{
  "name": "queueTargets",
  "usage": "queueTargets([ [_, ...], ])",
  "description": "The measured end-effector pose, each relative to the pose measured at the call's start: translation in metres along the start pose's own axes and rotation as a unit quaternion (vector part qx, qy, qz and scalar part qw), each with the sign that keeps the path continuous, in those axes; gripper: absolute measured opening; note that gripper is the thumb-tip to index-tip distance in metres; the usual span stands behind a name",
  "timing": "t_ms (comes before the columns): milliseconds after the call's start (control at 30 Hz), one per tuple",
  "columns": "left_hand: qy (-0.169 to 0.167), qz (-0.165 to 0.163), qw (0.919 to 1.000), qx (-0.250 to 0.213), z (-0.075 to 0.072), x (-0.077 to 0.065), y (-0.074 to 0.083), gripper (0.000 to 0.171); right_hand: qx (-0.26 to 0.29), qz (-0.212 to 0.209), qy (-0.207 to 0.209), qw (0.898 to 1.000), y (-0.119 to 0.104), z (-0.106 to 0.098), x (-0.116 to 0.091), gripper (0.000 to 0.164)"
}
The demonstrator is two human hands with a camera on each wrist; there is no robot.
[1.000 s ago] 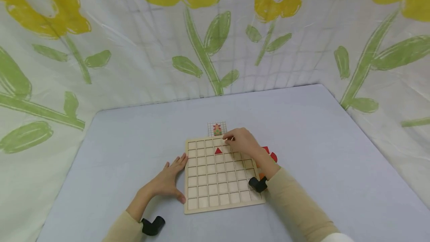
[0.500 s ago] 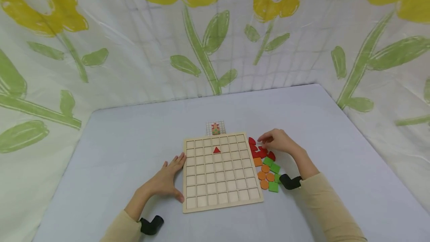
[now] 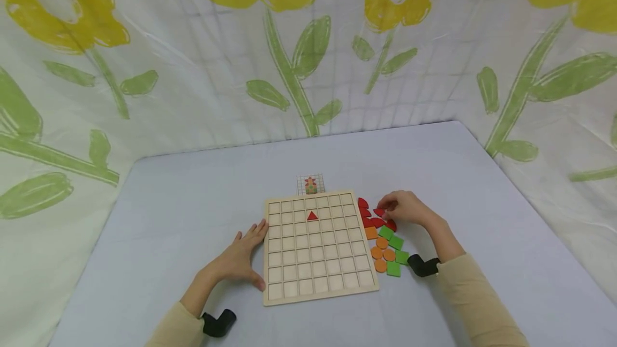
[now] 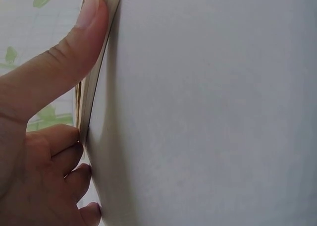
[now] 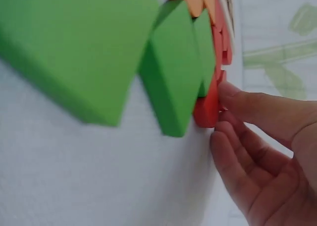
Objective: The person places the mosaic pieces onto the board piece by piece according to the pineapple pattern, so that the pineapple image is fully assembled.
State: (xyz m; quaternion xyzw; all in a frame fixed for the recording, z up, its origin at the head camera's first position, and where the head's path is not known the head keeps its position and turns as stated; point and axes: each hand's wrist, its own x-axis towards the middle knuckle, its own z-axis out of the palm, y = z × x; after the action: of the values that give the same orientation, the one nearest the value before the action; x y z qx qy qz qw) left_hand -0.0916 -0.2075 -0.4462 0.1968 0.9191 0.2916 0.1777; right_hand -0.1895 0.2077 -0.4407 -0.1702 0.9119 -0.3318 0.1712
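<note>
A wooden grid board (image 3: pixel 313 261) lies on the grey table, with one red triangle (image 3: pixel 312 216) in a cell near its top. My left hand (image 3: pixel 238 256) lies flat on the table, its thumb (image 4: pixel 74 42) and fingertips against the board's left edge (image 4: pixel 94 92). To the right of the board is a pile of red (image 3: pixel 365 213), orange (image 3: pixel 382 253) and green pieces (image 3: pixel 392 268). My right hand (image 3: pixel 392 209) is arched over the red ones and pinches a red piece (image 5: pixel 207 109) at the pile's edge; the head view hides that piece under the fingers.
A small pattern card (image 3: pixel 310 185) lies just behind the board. Green squares (image 5: pixel 173 72) fill the close right wrist view. Flowered cloth walls (image 3: pixel 289 68) close in the table at the back and both sides. Black wrist mounts (image 3: pixel 219 323) sit on both sleeves.
My right hand left the board's upper rows, moved right to the piece pile and settled its fingers on a red piece. The left hand and the board stayed put.
</note>
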Motion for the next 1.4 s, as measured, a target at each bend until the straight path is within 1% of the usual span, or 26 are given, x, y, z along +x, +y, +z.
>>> queueTargets([
  [133, -0.001, -0.001, 1.0000, -0.002, 0.000, 0.000, 0.001, 0.131, -0.006, -0.009, 0.018, 1.000, 0.002, 0.001, -0.001, 0.021],
  [267, -0.002, -0.001, 1.0000, 0.000, -0.001, 0.000, 0.003, 0.131, -0.012, -0.018, 0.026, 0.999, 0.002, 0.002, -0.001, 0.023],
  [367, -0.003, -0.002, 1.0000, 0.002, -0.002, 0.000, 0.003, 0.131, -0.012, -0.011, 0.030, 0.999, 0.001, 0.003, 0.000, 0.022],
  [500, -0.001, 0.000, 1.0000, 0.003, -0.001, 0.001, 0.003, 0.131, -0.014, 0.008, 0.039, 0.999, -0.002, 0.003, 0.001, 0.022],
  [733, 0.009, -0.004, 0.9999, 0.012, -0.002, 0.003, 0.006, 0.130, -0.032, 0.010, 0.073, 0.997, -0.016, 0.004, -0.001, 0.022],
  [800, 0.010, -0.007, 0.9998, 0.015, -0.002, 0.004, 0.006, 0.129, -0.035, 0.011, 0.082, 0.996, -0.021, 0.006, -0.001, 0.022],
  [933, 0.009, -0.003, 0.9997, 0.021, -0.002, 0.004, 0.007, 0.130, -0.030, 0.005, 0.093, 0.995, -0.030, 0.013, 0.001, 0.023],
  [1067, 0.009, 0.000, 0.9996, 0.027, -0.001, 0.005, 0.006, 0.130, -0.027, -0.012, 0.094, 0.995, -0.040, 0.023, 0.004, 0.025],
  [1233, 0.004, -0.010, 0.9997, 0.024, 0.000, 0.006, 0.005, 0.130, -0.024, -0.037, 0.082, 0.996, -0.053, 0.035, 0.009, 0.025],
  [1400, 0.002, -0.016, 0.9997, 0.020, 0.000, 0.007, 0.005, 0.130, -0.018, -0.045, 0.071, 0.996, -0.068, 0.045, 0.013, 0.024],
])
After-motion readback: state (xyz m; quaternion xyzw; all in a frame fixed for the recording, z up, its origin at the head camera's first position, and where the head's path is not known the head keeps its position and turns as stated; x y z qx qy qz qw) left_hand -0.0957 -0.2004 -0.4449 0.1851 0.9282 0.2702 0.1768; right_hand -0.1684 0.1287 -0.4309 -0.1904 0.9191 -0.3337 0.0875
